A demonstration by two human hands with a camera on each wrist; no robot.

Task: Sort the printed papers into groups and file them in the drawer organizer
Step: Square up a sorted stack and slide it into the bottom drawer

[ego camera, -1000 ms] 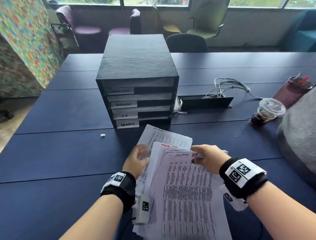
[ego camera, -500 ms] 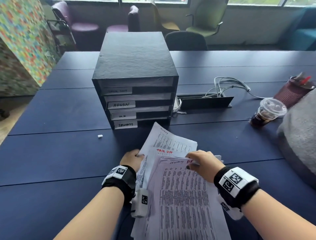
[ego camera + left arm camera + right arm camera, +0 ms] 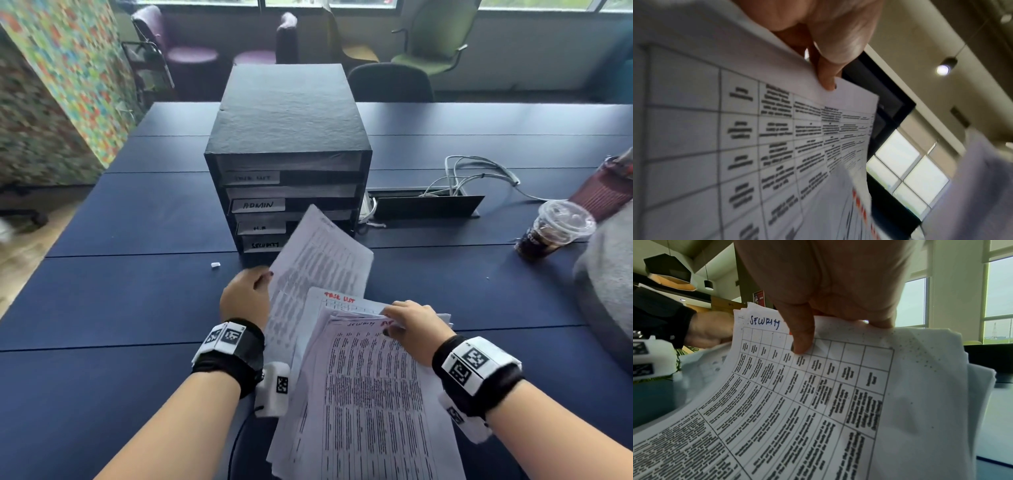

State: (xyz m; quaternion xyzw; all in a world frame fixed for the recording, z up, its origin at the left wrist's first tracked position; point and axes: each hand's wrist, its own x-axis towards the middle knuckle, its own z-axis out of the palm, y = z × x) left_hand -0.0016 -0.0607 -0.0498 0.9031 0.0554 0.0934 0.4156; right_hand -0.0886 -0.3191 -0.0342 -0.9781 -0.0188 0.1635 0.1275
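A black drawer organizer [image 3: 287, 137] stands on the dark blue table [image 3: 120, 301], its drawers labelled TASK LIST, ADMIN, a faint third label and SECURITY [image 3: 264, 245]. My left hand [image 3: 246, 294] pinches one printed sheet [image 3: 315, 270] by its left edge and holds it lifted in front of the lower drawers; the left wrist view shows the hand [image 3: 830, 48] and the sheet [image 3: 756, 129]. My right hand [image 3: 411, 325] grips the top of a stack of printed papers [image 3: 370, 404]. In the right wrist view its thumb [image 3: 799, 337] presses a sheet headed SECURITY [image 3: 789, 394]. A page headed TASK LIST [image 3: 339, 297] shows behind.
A plastic iced drink cup [image 3: 555, 229] stands at the right, beside a grey bag [image 3: 606, 274] and a maroon pouch [image 3: 603, 192]. White cables [image 3: 479, 171] run from a cable box [image 3: 424, 205]. A small white scrap [image 3: 215, 265] lies left of the organizer. Chairs stand behind the table.
My left hand has drawn one sheet out of the stack and raised it toward the organizer. The right hand keeps its hold on the stack and has barely moved.
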